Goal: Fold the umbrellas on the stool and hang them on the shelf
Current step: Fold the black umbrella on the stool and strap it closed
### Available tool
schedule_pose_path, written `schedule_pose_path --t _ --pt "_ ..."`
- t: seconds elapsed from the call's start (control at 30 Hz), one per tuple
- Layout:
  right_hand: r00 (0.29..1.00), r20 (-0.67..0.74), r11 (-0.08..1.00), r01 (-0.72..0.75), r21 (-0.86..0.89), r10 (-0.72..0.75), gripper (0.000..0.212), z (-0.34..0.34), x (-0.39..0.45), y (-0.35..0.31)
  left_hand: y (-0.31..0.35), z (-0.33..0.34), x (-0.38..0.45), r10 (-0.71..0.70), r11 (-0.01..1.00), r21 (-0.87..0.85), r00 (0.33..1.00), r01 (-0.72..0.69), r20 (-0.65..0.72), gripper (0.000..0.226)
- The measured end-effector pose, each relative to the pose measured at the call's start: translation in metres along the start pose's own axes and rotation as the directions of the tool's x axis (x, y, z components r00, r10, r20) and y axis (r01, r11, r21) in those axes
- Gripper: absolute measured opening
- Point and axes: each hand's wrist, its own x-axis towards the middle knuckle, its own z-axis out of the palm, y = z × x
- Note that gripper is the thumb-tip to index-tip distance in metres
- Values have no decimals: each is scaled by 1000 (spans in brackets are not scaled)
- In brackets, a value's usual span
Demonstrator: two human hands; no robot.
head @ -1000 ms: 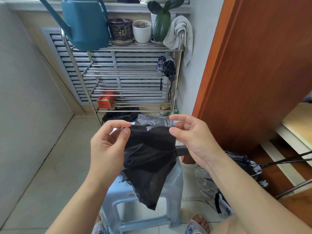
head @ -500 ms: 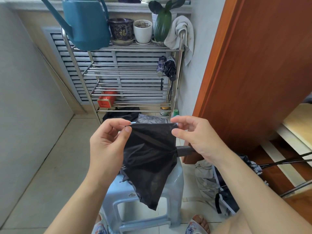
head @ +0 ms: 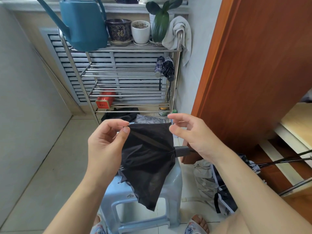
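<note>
A black folding umbrella (head: 148,159) hangs over the pale blue plastic stool (head: 170,188), its canopy loose and its dark handle sticking out to the right. My left hand (head: 108,142) pinches the left corner of one canopy panel between thumb and forefinger. My right hand (head: 190,134) pinches the right corner of the same panel, which is pulled flat between them. Two folded umbrellas (head: 166,68) hang by their straps from the right side of the steel shelf (head: 128,71) behind the stool.
A teal watering can (head: 82,22), flower pots (head: 130,31) and a towel (head: 179,32) sit on the shelf's top tier; a red tin (head: 105,100) lies lower down. More unfolded umbrellas (head: 216,188) lie on the floor at right beside an orange-brown wooden door (head: 253,68).
Both hands have drawn the panel's top edge tighter and straighter between them. The right hand's fingers have opened out a little above the pinch.
</note>
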Motion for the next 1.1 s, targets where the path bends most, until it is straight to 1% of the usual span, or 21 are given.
schedule_pose_path --t 0.03,0.07,0.1,0.17,0.3,0.37,0.4,0.43,0.5,0.53,0.57,0.6,0.63,0.67,0.73,0.8,0.87,0.93,1.0,1.03,1.1 --pt "999 36 999 5 -35 -3 24 1 1 0 0 0 0 1 1000 -1 1000 -1 2 26" --pt "999 32 999 19 -41 -18 19 3 3 -1 0 0 0 2 1000 -1 1000 -2 4 26" --pt "1000 -5 999 31 -18 -31 13 4 4 -1 0 -1 0 3 1000 0 1000 -3 4 26" --pt "994 -96 998 48 47 -43 9 4 6 -1 1 -1 0 9 1000 5 1000 -9 4 25" --pt "971 -225 995 93 29 -84 4 0 7 2 1 -2 0 -5 1000 4 1000 5 3 28" --pt "963 -266 994 69 85 -44 5 -2 7 1 -1 -3 1 -24 1000 1 1000 24 -3 30" --pt "970 -241 995 32 95 -9 6 -3 7 1 -1 -3 1 -23 1000 9 1000 23 -9 29" --pt "983 -185 998 -2 60 13 10 -3 5 2 -1 -3 2 -24 1000 13 1000 24 -12 28" --pt "1000 -8 997 -19 -81 19 34 -6 1 2 1 -2 2 -21 1000 20 1000 21 -13 27" --pt "995 92 993 -14 -114 24 45 -6 -1 2 1 -1 1 -15 999 29 1000 16 -15 26" --pt "985 168 995 -15 -97 31 51 -6 -3 1 2 0 1 -12 999 38 1000 12 -17 25" --pt "980 195 997 -9 -73 23 50 -5 -3 0 2 0 1 -12 999 44 1000 13 -16 23" --pt "987 161 998 12 -57 -3 43 -3 -2 -1 2 0 2 -13 999 46 1000 13 -15 22" --pt "996 78 997 40 -62 -35 33 -1 1 -1 3 1 3 -14 999 40 1000 15 -16 21" --pt "992 -104 997 70 -44 -74 17 5 11 0 4 3 6 -8 1000 28 1000 9 -29 19" --pt "977 -206 998 55 8 -52 13 10 27 3 6 3 11 -17 999 30 998 18 -52 16" --pt "968 -250 999 -2 54 15 14 12 50 14 5 0 13 -54 996 65 995 60 -86 15" --pt "956 -279 995 -84 48 94 13 16 74 31 -6 -10 14 -122 979 147 983 142 -137 18" --pt "939 -299 984 -179 2 171 11 25 94 51 -23 -24 15 -273 936 177 946 304 -176 24" --pt "934 -300 975 -217 -38 196 11 30 100 59 -30 -30 16 -369 902 172 913 397 -174 26" --pt "936 -286 949 -263 -177 206 15 41 107 71 -39 -44 16 -508 825 204 850 527 -141 24"
